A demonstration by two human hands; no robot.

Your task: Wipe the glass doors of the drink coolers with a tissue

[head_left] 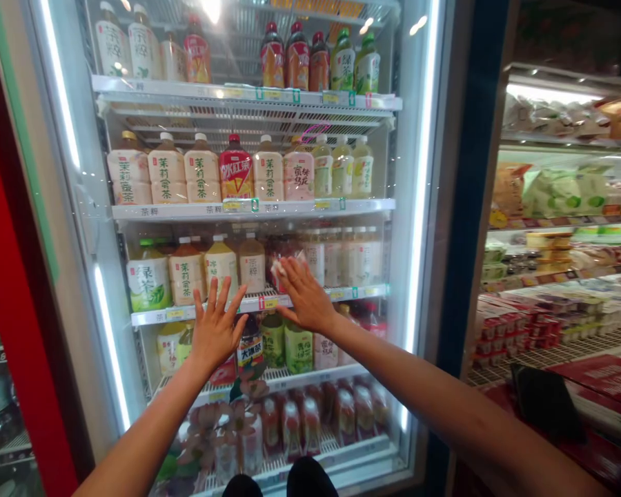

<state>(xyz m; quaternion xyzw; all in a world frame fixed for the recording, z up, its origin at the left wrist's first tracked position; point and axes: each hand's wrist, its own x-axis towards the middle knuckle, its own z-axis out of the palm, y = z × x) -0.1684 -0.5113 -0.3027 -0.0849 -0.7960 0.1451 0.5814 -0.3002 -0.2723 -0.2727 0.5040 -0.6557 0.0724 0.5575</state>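
My left hand (217, 330) lies with spread fingers against the glass door (341, 119) of a lit drinks cooler, holding nothing. Higher and to the right, my right hand (308, 298) presses a crumpled white tissue or cloth (279, 269) to the same glass. Its fingers cover most of that white piece. Behind the glass, near my fingertips, stand a brown tea bottle (252, 264) and a yellow-capped bottle (221, 259). A green-labelled tea bottle (148, 277) is farther left on that shelf.
Bright light strips (419, 193) run down both sides of the cooler. At right, an open chilled case (553, 276) holds packaged food, with a dark flat object (546, 400) at its front. A red panel (15, 297) borders the left. My dark knees or shoes (310, 480) show below.
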